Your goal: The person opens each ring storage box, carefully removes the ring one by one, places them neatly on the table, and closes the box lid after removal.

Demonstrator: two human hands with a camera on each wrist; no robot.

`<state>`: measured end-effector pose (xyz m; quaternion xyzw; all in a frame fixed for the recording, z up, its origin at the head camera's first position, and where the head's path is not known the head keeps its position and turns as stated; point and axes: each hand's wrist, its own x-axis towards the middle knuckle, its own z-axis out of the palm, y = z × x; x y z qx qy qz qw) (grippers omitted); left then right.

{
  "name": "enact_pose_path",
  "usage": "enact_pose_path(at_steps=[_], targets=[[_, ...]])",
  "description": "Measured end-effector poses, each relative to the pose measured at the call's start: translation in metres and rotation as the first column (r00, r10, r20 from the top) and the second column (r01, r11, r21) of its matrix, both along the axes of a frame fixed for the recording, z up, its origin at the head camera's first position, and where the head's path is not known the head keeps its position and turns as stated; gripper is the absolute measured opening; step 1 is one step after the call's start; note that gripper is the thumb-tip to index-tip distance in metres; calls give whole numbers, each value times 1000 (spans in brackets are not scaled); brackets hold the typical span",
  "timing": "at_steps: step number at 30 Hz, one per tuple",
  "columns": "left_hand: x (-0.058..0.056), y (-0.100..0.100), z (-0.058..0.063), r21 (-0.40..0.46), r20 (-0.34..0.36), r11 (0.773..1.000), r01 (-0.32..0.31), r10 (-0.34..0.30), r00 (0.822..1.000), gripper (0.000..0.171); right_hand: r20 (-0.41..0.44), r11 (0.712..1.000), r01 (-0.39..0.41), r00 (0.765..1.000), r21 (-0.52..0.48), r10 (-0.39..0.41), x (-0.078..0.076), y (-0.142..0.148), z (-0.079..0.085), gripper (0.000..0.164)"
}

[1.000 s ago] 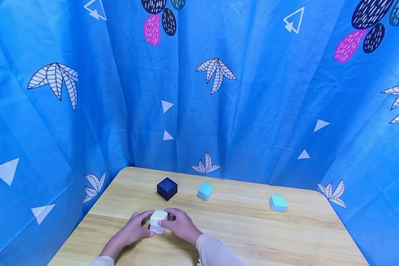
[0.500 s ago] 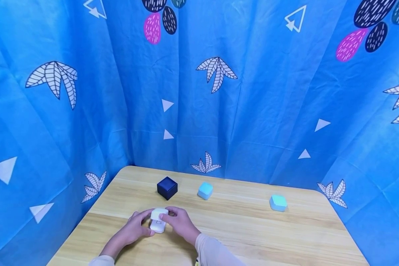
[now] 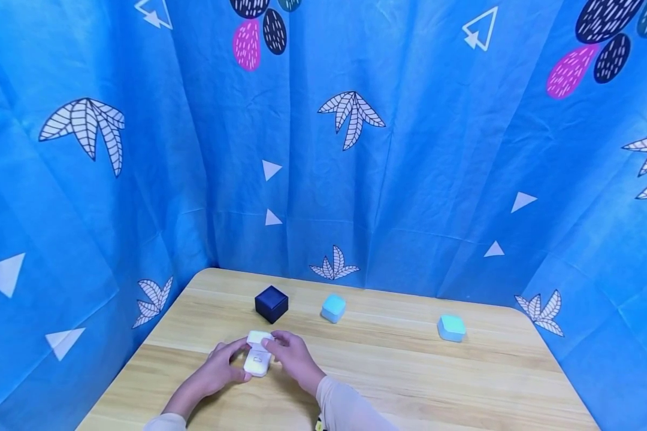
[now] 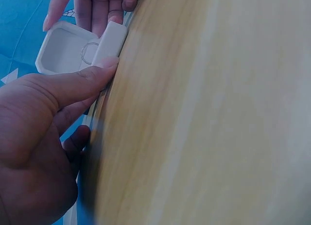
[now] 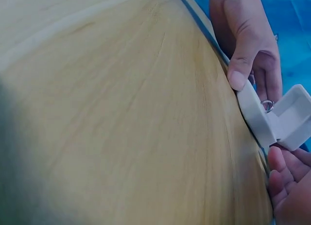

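Observation:
A white ring box [image 3: 256, 368] sits on the wooden table with its lid raised and tilted back. Inside stands a silver ring [image 5: 267, 106], upright in its slot. My left hand [image 3: 215, 372] grips the base from the left; its thumb [image 4: 90, 81] presses the near side of the base. From the right, my right hand [image 3: 296, 359] holds the lid [image 3: 259, 336] between thumb and fingers. In the left wrist view, the lid's hollow inner side faces the camera.
Behind the ring box stands a dark navy box [image 3: 271, 304]. A light blue box [image 3: 333, 308] lies to its right, and a mint green box [image 3: 451, 328] farther right. The wooden table [image 3: 410, 383] ends at a blue patterned curtain [image 3: 345, 191].
The lid of the white ring box has swung up and back under my right hand, bringing the ring into view. My left hand has stayed at the base.

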<state>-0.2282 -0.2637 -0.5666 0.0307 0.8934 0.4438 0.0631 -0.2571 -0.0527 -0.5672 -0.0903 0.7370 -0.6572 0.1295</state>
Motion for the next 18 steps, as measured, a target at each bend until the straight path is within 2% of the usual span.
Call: enact_pose_path(at_steps=[11,18], targets=[[0,-1,-3,-3,6,1000,-14,14,1000,88,-12,998,-25,1000,-65,24,-1,5,0,64],[0,0,-2,-9,-1,1000,-5,5,1000,89,-33,999,-23,999,-22,23,2,10,-1,63]])
